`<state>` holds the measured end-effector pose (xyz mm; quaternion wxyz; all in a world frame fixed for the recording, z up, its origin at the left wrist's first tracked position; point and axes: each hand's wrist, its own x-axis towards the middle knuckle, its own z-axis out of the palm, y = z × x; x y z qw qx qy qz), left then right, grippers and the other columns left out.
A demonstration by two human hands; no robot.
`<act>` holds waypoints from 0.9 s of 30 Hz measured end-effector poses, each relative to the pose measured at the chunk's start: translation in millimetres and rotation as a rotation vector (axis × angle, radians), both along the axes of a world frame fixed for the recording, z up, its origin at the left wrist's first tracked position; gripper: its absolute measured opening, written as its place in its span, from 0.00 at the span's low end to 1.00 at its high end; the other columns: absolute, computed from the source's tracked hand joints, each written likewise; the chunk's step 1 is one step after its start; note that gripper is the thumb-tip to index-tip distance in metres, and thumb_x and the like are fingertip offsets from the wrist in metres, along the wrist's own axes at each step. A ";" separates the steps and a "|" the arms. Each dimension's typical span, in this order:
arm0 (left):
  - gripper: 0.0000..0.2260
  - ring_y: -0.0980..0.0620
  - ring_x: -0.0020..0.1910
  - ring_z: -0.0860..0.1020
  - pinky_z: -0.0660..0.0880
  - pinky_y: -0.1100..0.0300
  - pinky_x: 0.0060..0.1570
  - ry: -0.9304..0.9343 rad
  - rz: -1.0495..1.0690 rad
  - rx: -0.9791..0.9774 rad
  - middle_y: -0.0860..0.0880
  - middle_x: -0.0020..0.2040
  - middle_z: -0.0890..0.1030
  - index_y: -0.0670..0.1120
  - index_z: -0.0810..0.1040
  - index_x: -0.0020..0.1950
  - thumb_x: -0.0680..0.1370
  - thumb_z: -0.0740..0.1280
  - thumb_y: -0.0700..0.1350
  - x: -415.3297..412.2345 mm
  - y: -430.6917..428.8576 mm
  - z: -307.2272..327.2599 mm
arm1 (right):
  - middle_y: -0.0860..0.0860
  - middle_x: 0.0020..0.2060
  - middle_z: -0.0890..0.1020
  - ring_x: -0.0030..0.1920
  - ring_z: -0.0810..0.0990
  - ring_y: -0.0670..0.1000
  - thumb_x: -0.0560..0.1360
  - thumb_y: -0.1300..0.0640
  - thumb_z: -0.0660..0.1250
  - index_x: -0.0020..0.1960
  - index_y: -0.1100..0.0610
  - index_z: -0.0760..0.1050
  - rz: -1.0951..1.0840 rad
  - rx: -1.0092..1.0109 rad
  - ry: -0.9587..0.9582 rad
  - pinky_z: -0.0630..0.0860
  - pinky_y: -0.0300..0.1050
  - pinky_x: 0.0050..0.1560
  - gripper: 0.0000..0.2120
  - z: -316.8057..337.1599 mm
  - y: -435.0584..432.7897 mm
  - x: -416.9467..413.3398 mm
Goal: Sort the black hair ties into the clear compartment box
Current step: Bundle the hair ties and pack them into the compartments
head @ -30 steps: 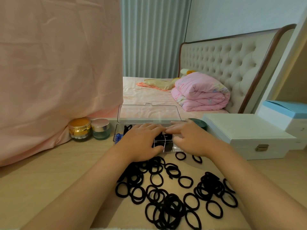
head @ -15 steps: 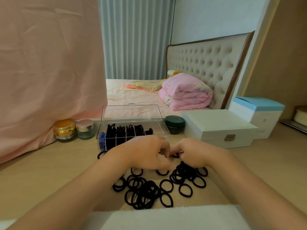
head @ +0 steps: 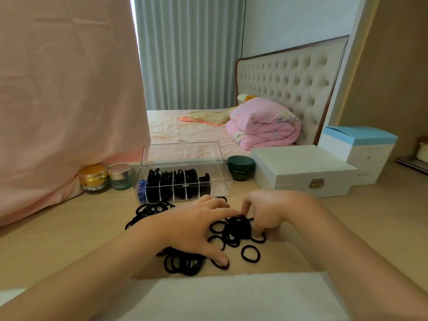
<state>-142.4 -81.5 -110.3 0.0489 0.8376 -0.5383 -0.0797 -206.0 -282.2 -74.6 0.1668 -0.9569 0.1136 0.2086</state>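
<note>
You see black ties (head: 237, 228), a clear box (head: 225, 181), a blue bundle (head: 141, 189), a gold jar (head: 93, 178), a dark green tin (head: 240, 166), a white case (head: 301, 165).

Pretty bright, soft daylight coming through the curtain (head: 190, 54) at upper centre. The left hand (head: 196, 228) and right hand (head: 271, 212) only throw faint shadows on the tabletop (head: 69, 239). The black hair ties (head: 238, 228) lose detail, and the wide lens stretches the edges, so the bottom corners go soft.

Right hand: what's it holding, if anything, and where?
The right hand pinches the bunch of black elastic hair ties at its right edge; the left hand only rests on them.
</note>
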 end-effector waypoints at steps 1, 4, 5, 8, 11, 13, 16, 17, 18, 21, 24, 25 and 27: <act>0.44 0.58 0.75 0.54 0.61 0.54 0.74 -0.029 0.012 -0.015 0.60 0.77 0.58 0.63 0.54 0.79 0.69 0.70 0.71 3.7 4.3 0.3 | 0.54 0.50 0.81 0.38 0.85 0.53 0.73 0.64 0.74 0.67 0.49 0.72 0.033 0.034 -0.049 0.83 0.46 0.38 0.25 -4.0 4.1 2.9; 0.39 0.62 0.73 0.59 0.65 0.57 0.72 -0.037 0.084 -0.072 0.62 0.75 0.63 0.61 0.62 0.78 0.70 0.68 0.71 13.4 21.7 2.5 | 0.50 0.54 0.78 0.37 0.85 0.52 0.76 0.64 0.71 0.70 0.50 0.72 0.097 0.158 -0.144 0.85 0.47 0.41 0.25 -11.4 13.9 8.5; 0.36 0.64 0.72 0.60 0.66 0.57 0.72 -0.015 0.115 -0.106 0.63 0.73 0.64 0.62 0.64 0.76 0.71 0.67 0.71 15.2 27.9 4.6 | 0.49 0.55 0.77 0.38 0.84 0.51 0.76 0.63 0.72 0.70 0.50 0.72 0.111 0.171 -0.174 0.84 0.45 0.39 0.25 -10.6 15.0 9.2; 0.20 0.66 0.65 0.68 0.69 0.57 0.68 0.087 0.226 -0.240 0.64 0.64 0.71 0.64 0.75 0.65 0.75 0.65 0.67 16.7 46.6 18.2 | 0.46 0.55 0.77 0.47 0.82 0.50 0.74 0.57 0.74 0.67 0.49 0.75 0.158 0.111 -0.230 0.83 0.42 0.36 0.22 -6.7 13.7 10.1; 0.08 0.60 0.54 0.77 0.75 0.53 0.60 0.292 0.264 -0.110 0.60 0.53 0.78 0.63 0.79 0.55 0.76 0.69 0.59 12.5 62.0 36.7 | 0.47 0.53 0.81 0.50 0.81 0.49 0.74 0.56 0.73 0.62 0.49 0.79 0.183 0.031 -0.233 0.81 0.42 0.46 0.17 -10.9 16.0 12.7; 0.10 0.56 0.52 0.78 0.77 0.53 0.58 0.361 0.257 0.077 0.58 0.52 0.78 0.62 0.79 0.55 0.74 0.72 0.57 7.7 66.6 40.6 | 0.48 0.49 0.83 0.48 0.81 0.48 0.75 0.58 0.72 0.55 0.50 0.81 0.172 0.023 -0.234 0.80 0.41 0.47 0.10 -15.7 20.2 16.1; 0.12 0.54 0.50 0.78 0.78 0.55 0.53 0.284 0.248 0.181 0.55 0.52 0.78 0.61 0.78 0.54 0.72 0.74 0.55 5.1 64.5 35.8 | 0.49 0.46 0.81 0.44 0.79 0.48 0.76 0.59 0.70 0.52 0.52 0.80 0.200 -0.024 -0.205 0.76 0.38 0.41 0.06 -18.2 25.1 20.4; 0.10 0.55 0.49 0.78 0.78 0.56 0.51 0.264 0.246 0.169 0.55 0.51 0.78 0.60 0.78 0.52 0.73 0.74 0.54 5.3 62.9 33.9 | 0.48 0.44 0.80 0.42 0.78 0.47 0.76 0.60 0.70 0.51 0.52 0.80 0.207 -0.030 -0.206 0.74 0.37 0.39 0.06 -18.1 25.4 20.8; 0.07 0.57 0.47 0.77 0.76 0.60 0.47 0.249 0.243 0.149 0.57 0.50 0.78 0.60 0.78 0.50 0.74 0.73 0.54 5.5 61.3 32.2 | 0.48 0.43 0.80 0.41 0.77 0.46 0.76 0.60 0.69 0.51 0.52 0.79 0.209 -0.024 -0.212 0.73 0.37 0.37 0.05 -17.5 25.0 20.8; 0.05 0.61 0.45 0.75 0.69 0.68 0.43 0.205 0.237 0.092 0.60 0.48 0.76 0.61 0.76 0.46 0.76 0.71 0.51 4.7 58.5 28.1 | 0.47 0.38 0.81 0.35 0.80 0.46 0.78 0.61 0.69 0.52 0.52 0.80 0.204 0.071 -0.245 0.76 0.38 0.32 0.06 -10.5 21.6 20.0; 0.07 0.61 0.47 0.77 0.74 0.65 0.48 0.207 0.236 0.028 0.60 0.48 0.78 0.60 0.76 0.49 0.77 0.68 0.47 6.0 56.9 24.8 | 0.50 0.38 0.82 0.29 0.80 0.43 0.79 0.62 0.68 0.54 0.55 0.82 0.206 0.178 -0.249 0.80 0.41 0.31 0.07 6.9 15.5 15.8; 0.08 0.60 0.48 0.77 0.76 0.63 0.50 0.215 0.245 -0.002 0.60 0.49 0.78 0.59 0.76 0.50 0.78 0.67 0.45 6.8 57.2 24.9 | 0.52 0.41 0.83 0.30 0.81 0.42 0.78 0.63 0.68 0.53 0.56 0.83 0.219 0.194 -0.226 0.81 0.43 0.33 0.08 13.8 13.9 13.4; 0.09 0.60 0.47 0.78 0.76 0.64 0.49 0.240 0.278 -0.070 0.59 0.51 0.79 0.58 0.76 0.52 0.79 0.66 0.43 8.4 58.0 26.4 | 0.52 0.43 0.85 0.34 0.83 0.44 0.76 0.67 0.67 0.49 0.56 0.84 0.233 0.214 -0.130 0.82 0.44 0.35 0.09 25.5 11.7 8.2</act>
